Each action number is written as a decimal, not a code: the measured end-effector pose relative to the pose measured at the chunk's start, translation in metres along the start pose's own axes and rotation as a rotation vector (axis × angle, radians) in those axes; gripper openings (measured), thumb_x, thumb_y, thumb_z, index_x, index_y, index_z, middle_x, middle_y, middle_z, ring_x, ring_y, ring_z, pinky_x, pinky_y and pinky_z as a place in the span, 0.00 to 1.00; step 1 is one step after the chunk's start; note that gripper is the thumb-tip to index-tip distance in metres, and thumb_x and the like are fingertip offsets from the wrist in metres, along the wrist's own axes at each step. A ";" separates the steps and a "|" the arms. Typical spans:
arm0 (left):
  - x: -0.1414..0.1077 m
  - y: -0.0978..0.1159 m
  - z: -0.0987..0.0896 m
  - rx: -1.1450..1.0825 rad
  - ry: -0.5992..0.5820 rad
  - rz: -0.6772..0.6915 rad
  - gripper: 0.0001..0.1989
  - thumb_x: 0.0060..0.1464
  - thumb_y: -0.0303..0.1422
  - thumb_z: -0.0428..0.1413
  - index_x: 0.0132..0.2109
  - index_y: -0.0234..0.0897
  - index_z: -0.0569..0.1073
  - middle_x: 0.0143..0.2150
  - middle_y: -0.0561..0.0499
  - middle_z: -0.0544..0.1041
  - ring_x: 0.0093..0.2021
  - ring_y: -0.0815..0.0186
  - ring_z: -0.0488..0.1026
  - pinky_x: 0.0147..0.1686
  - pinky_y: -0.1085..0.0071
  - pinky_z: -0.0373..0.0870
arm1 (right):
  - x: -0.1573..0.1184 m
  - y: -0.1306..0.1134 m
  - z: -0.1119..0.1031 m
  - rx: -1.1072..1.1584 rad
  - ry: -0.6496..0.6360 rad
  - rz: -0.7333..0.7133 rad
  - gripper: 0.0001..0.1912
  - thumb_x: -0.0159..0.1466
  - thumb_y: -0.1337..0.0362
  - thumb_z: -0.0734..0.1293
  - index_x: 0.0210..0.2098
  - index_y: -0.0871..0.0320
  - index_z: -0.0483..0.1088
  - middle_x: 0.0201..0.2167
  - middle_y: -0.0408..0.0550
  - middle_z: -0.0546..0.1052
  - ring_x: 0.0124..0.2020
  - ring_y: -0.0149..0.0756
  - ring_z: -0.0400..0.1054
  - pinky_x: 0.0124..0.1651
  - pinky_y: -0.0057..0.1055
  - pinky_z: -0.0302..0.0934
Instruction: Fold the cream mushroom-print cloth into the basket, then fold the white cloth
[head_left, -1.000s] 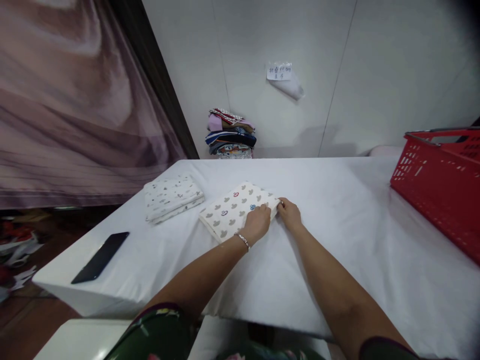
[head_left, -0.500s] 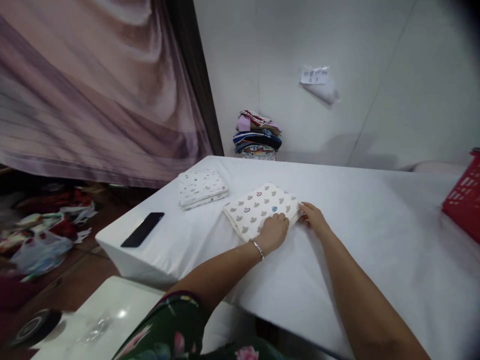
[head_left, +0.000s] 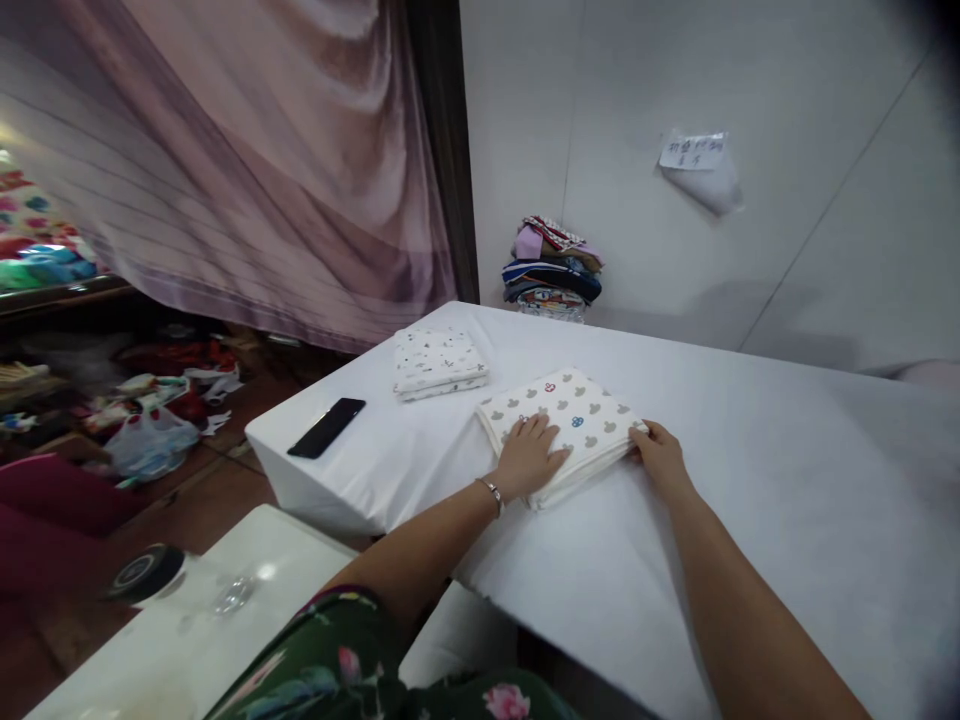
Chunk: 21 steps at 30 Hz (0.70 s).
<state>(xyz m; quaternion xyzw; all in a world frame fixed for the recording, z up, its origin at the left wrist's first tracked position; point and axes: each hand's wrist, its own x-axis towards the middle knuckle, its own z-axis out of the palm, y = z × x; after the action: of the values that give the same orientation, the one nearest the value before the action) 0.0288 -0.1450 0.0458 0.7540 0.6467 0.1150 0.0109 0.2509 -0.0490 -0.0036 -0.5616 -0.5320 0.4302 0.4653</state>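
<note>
A folded white cloth [head_left: 592,408] with grey, red and blue mushroom-like prints lies on the white-covered table [head_left: 750,480] in front of me. My left hand [head_left: 529,458] rests flat on its near left part, fingers stretched out, a bracelet at the wrist. At the cloth's right corner, my right hand [head_left: 661,458] pinches the edge, the thumb and fingers partly hidden behind it. Farther left is a second folded cloth [head_left: 439,362], white with small dark prints, which neither hand touches.
A black phone [head_left: 327,428] lies near the table's left edge. Behind the table stands a stack of folded clothes [head_left: 553,270] against the wall. A pink curtain [head_left: 322,180] hangs at the left. A white surface [head_left: 247,610] with a round black object [head_left: 148,573] is at lower left.
My left hand has slid left across the cloth and its fingers have spread flat. My right hand stays at the right corner. The view has turned to the left.
</note>
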 end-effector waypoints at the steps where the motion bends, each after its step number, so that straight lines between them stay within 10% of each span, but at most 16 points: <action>1: -0.003 -0.002 0.004 -0.009 -0.004 -0.008 0.25 0.61 0.47 0.38 0.58 0.40 0.61 0.65 0.47 0.57 0.65 0.60 0.49 0.62 0.58 0.44 | -0.001 0.002 0.000 -0.055 -0.003 -0.016 0.23 0.52 0.54 0.63 0.43 0.61 0.71 0.25 0.44 0.71 0.22 0.33 0.64 0.25 0.29 0.61; 8: 0.002 -0.003 0.003 -0.097 -0.045 -0.037 0.26 0.60 0.48 0.39 0.58 0.40 0.63 0.65 0.47 0.56 0.65 0.59 0.48 0.62 0.57 0.44 | -0.007 -0.016 0.006 -0.620 0.191 -0.423 0.28 0.59 0.55 0.59 0.54 0.65 0.65 0.53 0.61 0.67 0.54 0.48 0.60 0.56 0.44 0.54; 12: 0.007 -0.012 -0.001 -0.079 0.020 -0.080 0.29 0.58 0.50 0.41 0.60 0.39 0.61 0.67 0.46 0.53 0.67 0.56 0.43 0.63 0.54 0.41 | -0.009 -0.052 0.037 -0.653 0.007 -0.707 0.28 0.63 0.52 0.55 0.58 0.61 0.60 0.59 0.57 0.61 0.61 0.44 0.52 0.61 0.43 0.49; 21: -0.002 -0.017 0.025 -0.011 0.035 -0.129 0.33 0.58 0.51 0.36 0.62 0.35 0.59 0.67 0.44 0.52 0.67 0.55 0.42 0.63 0.52 0.34 | 0.015 -0.036 0.068 -1.184 -0.330 -0.318 0.32 0.65 0.47 0.52 0.62 0.59 0.52 0.66 0.53 0.48 0.66 0.45 0.37 0.63 0.49 0.35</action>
<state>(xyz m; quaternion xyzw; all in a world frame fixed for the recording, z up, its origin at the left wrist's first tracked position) 0.0170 -0.1413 0.0187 0.7086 0.6934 0.1306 0.0111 0.1786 -0.0301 0.0186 -0.5644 -0.8213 0.0696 0.0457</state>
